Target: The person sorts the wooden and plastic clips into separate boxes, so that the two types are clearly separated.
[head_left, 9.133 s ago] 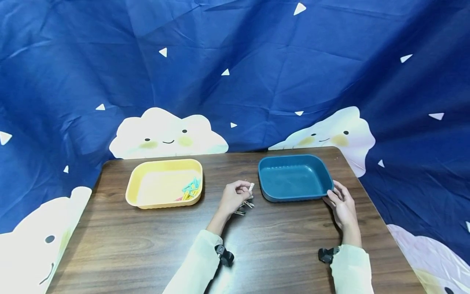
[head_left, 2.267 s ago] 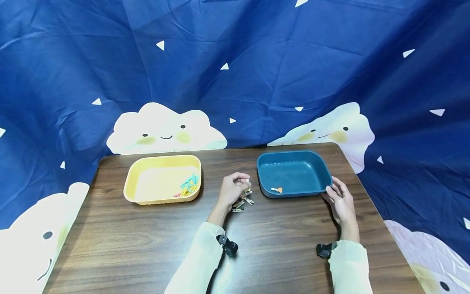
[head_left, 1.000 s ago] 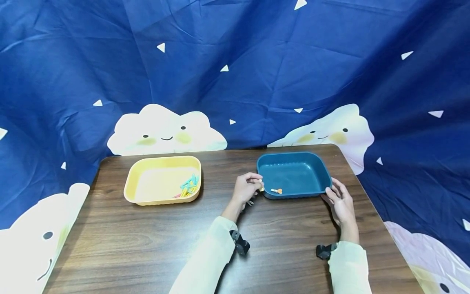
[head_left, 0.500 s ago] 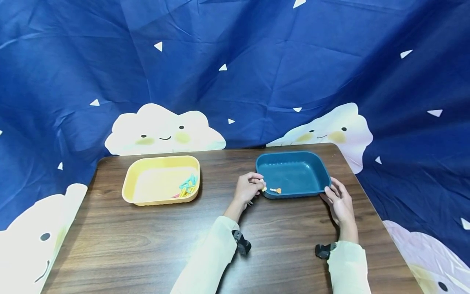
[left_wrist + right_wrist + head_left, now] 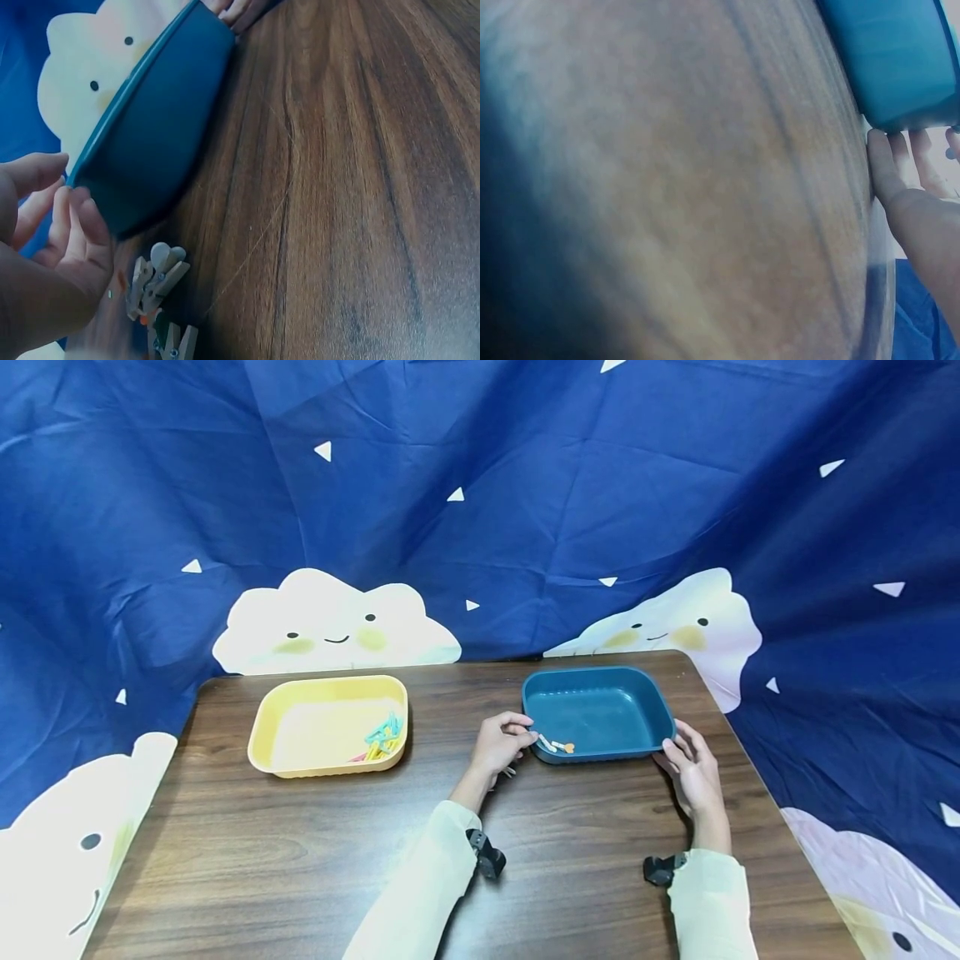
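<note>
Here, left hand (image 5: 495,747) at tray rim (image 5: 600,756)

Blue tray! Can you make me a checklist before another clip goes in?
1. Blue tray upright on the table: ok.
2. Room inside: ok, most of its floor is bare.
3. Right hand touching the tray: ok, at its near right corner.
4. Left hand out of the way: not ok, it's by the near left corner.
5. White clip free of those fingertips: cannot tell, they're very close.
6. More clips on the table: ok, a small pile.
</note>
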`<state>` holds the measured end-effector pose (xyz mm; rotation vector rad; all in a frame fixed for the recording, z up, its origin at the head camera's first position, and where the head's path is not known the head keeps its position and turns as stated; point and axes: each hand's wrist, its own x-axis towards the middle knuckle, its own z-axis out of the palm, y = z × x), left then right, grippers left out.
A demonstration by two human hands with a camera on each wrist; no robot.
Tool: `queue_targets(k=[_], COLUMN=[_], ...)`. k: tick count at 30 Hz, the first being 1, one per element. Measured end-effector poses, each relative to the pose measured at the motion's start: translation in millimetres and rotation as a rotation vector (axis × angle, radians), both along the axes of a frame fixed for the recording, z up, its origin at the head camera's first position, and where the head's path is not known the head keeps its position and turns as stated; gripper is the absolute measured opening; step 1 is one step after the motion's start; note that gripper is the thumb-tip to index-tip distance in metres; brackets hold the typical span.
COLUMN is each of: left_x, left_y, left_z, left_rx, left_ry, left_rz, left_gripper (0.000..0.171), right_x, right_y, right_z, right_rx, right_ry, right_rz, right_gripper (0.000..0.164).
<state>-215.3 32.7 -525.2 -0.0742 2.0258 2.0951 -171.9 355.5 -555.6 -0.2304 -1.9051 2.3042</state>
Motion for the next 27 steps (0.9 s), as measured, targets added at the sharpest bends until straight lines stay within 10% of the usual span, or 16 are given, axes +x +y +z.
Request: queue_targets(k=[27], left_x=[-1.6], left_y=[-45.2], left_z=[-17.4], left_rx=[0.007], left_ry=[-0.017], left_rz=[0.078], left_gripper=[0.031], right_x=[-0.6], right_y=[-1.8], right_z=[3.7], right_rx=[0.003], right_ry=[-0.041], right_rz=[-0.009], right_gripper=[0.054])
